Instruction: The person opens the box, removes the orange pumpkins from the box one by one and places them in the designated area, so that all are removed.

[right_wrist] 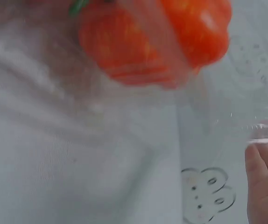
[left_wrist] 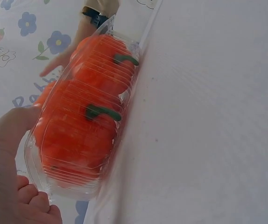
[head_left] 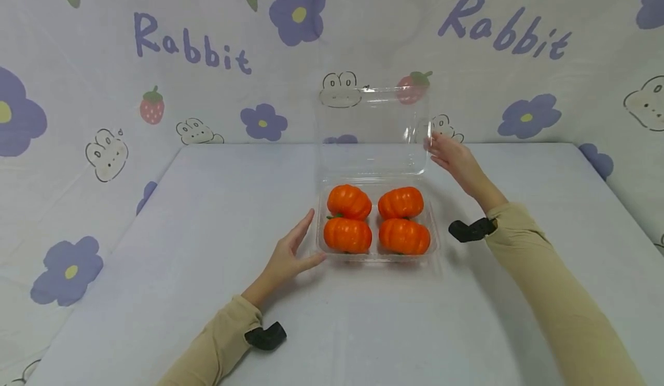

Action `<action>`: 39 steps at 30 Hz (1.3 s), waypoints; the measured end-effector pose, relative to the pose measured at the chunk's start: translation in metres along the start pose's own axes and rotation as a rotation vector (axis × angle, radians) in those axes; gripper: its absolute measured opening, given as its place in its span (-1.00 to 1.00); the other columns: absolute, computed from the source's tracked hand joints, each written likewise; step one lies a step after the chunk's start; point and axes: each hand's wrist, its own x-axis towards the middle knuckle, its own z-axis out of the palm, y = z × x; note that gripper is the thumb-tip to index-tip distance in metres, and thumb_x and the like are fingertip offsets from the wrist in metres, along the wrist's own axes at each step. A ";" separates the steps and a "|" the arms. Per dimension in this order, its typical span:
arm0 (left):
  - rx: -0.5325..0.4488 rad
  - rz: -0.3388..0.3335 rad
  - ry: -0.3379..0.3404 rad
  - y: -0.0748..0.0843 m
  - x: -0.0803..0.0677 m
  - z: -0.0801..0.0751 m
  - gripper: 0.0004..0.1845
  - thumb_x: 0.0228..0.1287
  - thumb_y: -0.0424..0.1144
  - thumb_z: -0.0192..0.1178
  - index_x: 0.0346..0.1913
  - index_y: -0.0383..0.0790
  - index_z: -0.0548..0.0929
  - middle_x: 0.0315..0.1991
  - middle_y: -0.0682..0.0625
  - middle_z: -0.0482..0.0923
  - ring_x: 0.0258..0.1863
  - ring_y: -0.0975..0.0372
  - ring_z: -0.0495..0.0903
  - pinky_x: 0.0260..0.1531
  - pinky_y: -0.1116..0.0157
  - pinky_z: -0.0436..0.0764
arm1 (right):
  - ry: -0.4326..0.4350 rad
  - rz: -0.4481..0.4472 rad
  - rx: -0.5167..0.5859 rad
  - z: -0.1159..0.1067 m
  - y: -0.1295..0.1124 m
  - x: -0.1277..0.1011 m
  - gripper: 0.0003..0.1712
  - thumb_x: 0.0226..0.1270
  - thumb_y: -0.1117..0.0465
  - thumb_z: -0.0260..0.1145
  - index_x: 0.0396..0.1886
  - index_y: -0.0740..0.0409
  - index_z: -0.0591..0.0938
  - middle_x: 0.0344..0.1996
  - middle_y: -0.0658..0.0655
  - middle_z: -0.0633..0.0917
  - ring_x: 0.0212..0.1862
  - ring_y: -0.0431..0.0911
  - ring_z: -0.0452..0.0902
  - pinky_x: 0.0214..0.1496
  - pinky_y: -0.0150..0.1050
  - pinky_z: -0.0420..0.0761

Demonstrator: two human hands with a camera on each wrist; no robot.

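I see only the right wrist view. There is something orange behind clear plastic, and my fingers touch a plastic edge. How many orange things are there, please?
Observer: Four small orange pumpkins sit two by two in the clear plastic clamshell box.
Operator: Is the lid closed?
Observer: No. The clear hinged lid stands upright behind the tray, and the right hand touches its right edge with straight fingers.
Operator: Where is the other hand?
Observer: The left hand rests open against the tray's front left corner, on the pale table.
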 end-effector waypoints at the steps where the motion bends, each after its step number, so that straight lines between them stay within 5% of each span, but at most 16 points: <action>1: -0.002 -0.003 0.001 -0.001 0.000 0.000 -0.19 -0.28 -0.54 0.19 0.12 -0.43 0.01 0.12 -0.23 -0.06 0.09 0.05 -0.09 -0.03 0.07 -0.03 | 0.002 0.036 0.012 -0.002 0.002 0.002 -0.35 0.19 0.01 -0.20 0.12 0.37 -0.06 0.09 0.34 0.04 0.09 0.04 -0.03 0.06 -0.15 -0.01; 7: 0.025 0.006 0.001 -0.013 0.000 0.002 -0.18 -0.31 -0.54 0.21 0.12 -0.41 0.04 0.12 -0.21 -0.04 0.09 0.07 -0.06 -0.02 0.13 -0.01 | 0.018 0.187 0.146 -0.008 0.016 0.005 -0.27 0.16 -0.03 -0.16 0.12 0.41 -0.13 0.12 0.32 -0.07 0.11 0.06 -0.11 0.05 -0.16 -0.01; 21: 0.102 0.038 0.011 -0.019 0.000 0.002 -0.20 -0.28 -0.47 0.22 0.12 -0.39 0.05 0.12 -0.17 0.01 0.08 0.07 -0.02 -0.06 0.07 0.04 | 0.003 0.291 0.047 -0.005 0.034 0.003 -0.21 0.13 -0.10 -0.17 0.14 0.35 -0.18 0.13 0.26 -0.05 0.12 -0.03 -0.09 0.05 -0.19 0.03; 33: 0.147 0.058 0.037 -0.040 -0.002 0.000 -0.17 -0.27 -0.33 0.25 0.14 -0.25 0.06 0.13 -0.07 0.02 0.08 0.13 0.00 -0.05 0.11 0.08 | -0.019 0.278 -0.195 -0.008 0.034 0.002 -0.19 0.09 -0.13 -0.13 0.11 0.43 -0.04 0.09 0.31 0.05 0.09 0.02 -0.02 0.02 -0.15 0.09; 39: 0.152 0.059 0.023 -0.024 -0.001 0.001 -0.21 -0.27 -0.42 0.24 0.11 -0.37 0.07 0.11 -0.16 0.03 0.07 0.12 0.02 -0.06 0.08 0.07 | 0.033 0.175 -0.341 -0.011 0.018 -0.003 -0.26 0.13 -0.08 -0.13 0.11 0.39 -0.01 0.09 0.28 0.08 0.08 0.03 0.02 0.01 -0.14 0.13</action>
